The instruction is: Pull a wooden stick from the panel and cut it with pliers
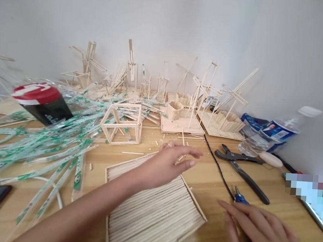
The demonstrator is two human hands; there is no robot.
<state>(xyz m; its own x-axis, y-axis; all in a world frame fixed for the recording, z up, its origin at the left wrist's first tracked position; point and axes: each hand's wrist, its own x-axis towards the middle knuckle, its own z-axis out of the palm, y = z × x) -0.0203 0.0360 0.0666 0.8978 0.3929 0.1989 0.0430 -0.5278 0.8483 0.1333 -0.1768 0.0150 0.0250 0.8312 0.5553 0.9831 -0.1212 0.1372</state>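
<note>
Beside the stick panel, a lidded cup lies tipped.

Wooden table, light grain. On it: flat stick panel, open stick frame, heap of green-printed wrappers, black pliers, black cord, water bottle on its side, stick models along the wall.

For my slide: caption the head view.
Left hand reaches over a stick panel; right hand rests by pliers.

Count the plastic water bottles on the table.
1: a water bottle lying on its side at the far right, behind the pliers. Others may be hidden by clutter.
</note>
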